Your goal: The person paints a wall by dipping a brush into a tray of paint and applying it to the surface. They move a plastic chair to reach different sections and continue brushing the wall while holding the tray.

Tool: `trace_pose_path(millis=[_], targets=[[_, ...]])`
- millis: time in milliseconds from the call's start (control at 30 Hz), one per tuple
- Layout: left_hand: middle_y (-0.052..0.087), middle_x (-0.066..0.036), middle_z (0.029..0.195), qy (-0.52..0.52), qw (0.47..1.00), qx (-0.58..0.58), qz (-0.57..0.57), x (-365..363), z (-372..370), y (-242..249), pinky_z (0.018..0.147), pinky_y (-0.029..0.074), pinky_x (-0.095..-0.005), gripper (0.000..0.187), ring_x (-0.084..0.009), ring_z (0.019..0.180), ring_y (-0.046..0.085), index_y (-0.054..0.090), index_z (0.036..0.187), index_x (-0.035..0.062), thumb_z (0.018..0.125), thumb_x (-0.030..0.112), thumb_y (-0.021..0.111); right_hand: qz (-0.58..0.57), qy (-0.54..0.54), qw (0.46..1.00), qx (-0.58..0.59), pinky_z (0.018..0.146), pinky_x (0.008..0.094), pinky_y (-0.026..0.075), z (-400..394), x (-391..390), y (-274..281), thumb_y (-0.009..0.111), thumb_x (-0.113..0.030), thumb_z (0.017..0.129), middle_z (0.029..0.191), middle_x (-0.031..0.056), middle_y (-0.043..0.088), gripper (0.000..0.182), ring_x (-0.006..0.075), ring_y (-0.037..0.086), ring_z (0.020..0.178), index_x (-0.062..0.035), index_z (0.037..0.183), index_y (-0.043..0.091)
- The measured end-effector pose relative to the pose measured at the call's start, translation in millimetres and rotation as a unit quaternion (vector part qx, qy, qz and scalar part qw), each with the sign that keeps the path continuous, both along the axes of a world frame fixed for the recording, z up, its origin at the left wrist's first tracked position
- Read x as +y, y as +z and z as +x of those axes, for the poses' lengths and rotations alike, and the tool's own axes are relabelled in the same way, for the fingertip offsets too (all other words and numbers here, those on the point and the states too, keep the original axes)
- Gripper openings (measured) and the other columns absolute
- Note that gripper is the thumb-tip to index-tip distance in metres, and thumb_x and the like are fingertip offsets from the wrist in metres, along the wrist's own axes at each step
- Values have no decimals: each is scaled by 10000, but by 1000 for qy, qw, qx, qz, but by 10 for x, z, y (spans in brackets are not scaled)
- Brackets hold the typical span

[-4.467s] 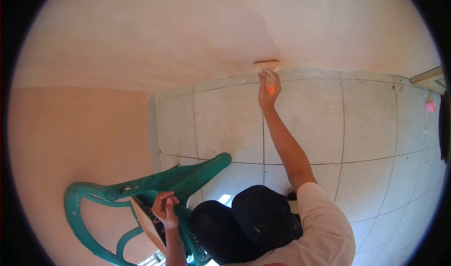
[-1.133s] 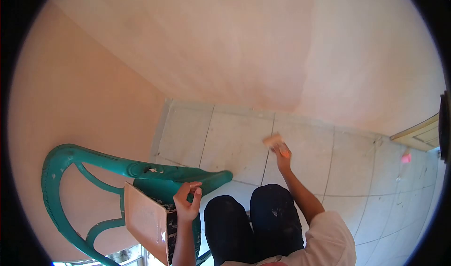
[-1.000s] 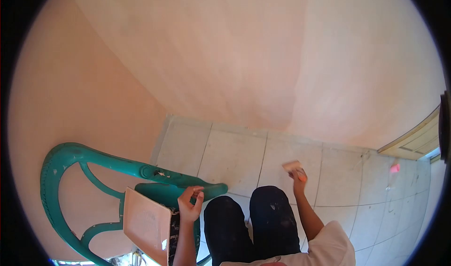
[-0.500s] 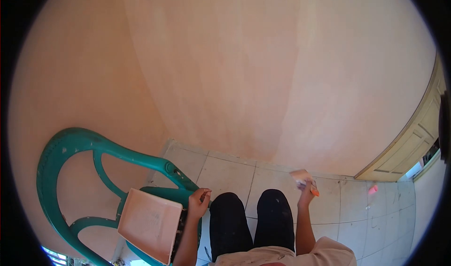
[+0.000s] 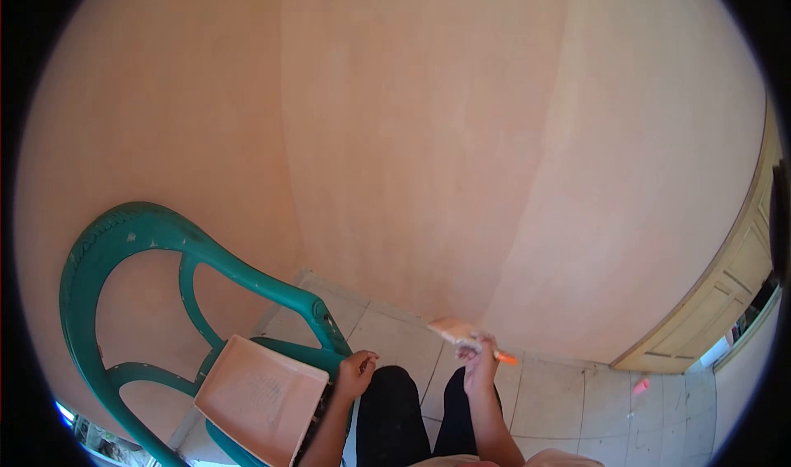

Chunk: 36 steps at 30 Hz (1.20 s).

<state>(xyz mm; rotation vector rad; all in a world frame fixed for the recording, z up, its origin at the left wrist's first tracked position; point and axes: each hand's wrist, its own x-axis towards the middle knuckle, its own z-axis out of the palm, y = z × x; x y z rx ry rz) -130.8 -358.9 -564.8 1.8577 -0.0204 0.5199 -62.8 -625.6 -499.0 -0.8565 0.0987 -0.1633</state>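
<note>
My right hand (image 5: 479,368) is closed round the handle of a paintbrush (image 5: 455,330), held in front of my right knee. Peach paint coats its bristles, which point left, and an orange handle end sticks out on the right. A peach-coloured paint tray (image 5: 257,393) rests tilted on the seat of a green plastic chair (image 5: 148,228). Beside the tray's right edge is my left hand (image 5: 357,372), its fingers curled in and nothing visible in them. My left forearm lies along that edge, hiding part of it.
Ahead stands a wall (image 5: 412,154) with uneven peach paint and a paler area on the right. A wooden door (image 5: 709,302) is at the far right. On the tiled floor (image 5: 548,393) lies a small pink object (image 5: 641,385). My knees (image 5: 391,409) are below.
My right hand has brought the paintbrush left and slightly down, from beside my right knee to in front of it. The view has shifted a little. My left hand stays by the tray, still curled.
</note>
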Motion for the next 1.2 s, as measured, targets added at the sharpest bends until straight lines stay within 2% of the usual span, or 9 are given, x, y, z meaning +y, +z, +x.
trace_pose_path(millis=[233,400,533,600,833,900,1033,1100,1200], targets=[[639,-100,743,-2,1000,2,5,-15,-8,45,545,454,-273,117,-122,590,571,688,944,3,908,83,611,-81,48,990,-103,531,306,506,-146,277,215,598,-170,928,870,70,597,111,178,620,643,-68,942,556],[631,-115,715,3,1000,18,0,-5,10,-105,550,460,-275,131,-119,606,585,680,949,-23,894,84,628,-47,111,990,-72,572,337,548,-252,493,273,574,-172,930,1009,114,643,317,204,647,840,11,1188,560],[643,-90,712,6,998,-2,66,38,26,-107,559,468,-266,141,-101,627,588,680,949,-30,913,92,620,-57,224,970,-80,605,342,530,-232,487,-144,562,-182,937,969,127,635,275,216,643,821,0,1143,567],[642,-63,697,-21,1000,-9,7,35,29,-147,544,461,-275,129,-102,611,584,669,939,-34,868,63,623,35,205,978,36,545,325,519,-288,587,-136,628,-208,935,787,90,693,184,208,674,661,-34,992,639],[677,-84,734,-26,999,23,-13,-11,-29,-4,580,499,-263,155,-112,647,639,674,967,-45,882,73,622,141,203,968,39,534,323,497,-350,486,134,618,-209,937,789,66,676,148,189,654,648,-72,986,643],[682,-81,742,-27,999,20,-37,-3,1,-76,596,516,-257,168,-111,658,650,678,980,-47,899,88,620,124,195,967,107,549,328,499,-303,414,49,628,-242,931,811,53,680,176,181,657,673,-77,993,641],[678,-70,749,-43,998,27,-35,-7,-17,-8,605,521,-256,172,-107,666,640,684,983,-44,921,97,606,64,202,977,-27,646,316,527,-215,169,107,631,-284,929,880,33,688,226,152,665,803,-78,1022,636],[597,-36,775,-50,998,10,-22,24,-20,-99,537,428,-295,198,-111,608,492,668,1051,44,935,192,609,67,117,987,-87,661,360,513,-112,35,64,548,-237,948,946,119,638,243,224,637,813,-55,1108,556],[547,-17,696,-37,999,-21,-17,-39,-61,57,494,374,-283,139,-110,541,429,666,961,14,929,117,578,53,64,994,-72,699,370,503,-55,-218,79,537,-277,960,934,118,645,217,228,636,800,-93,1073,553]])
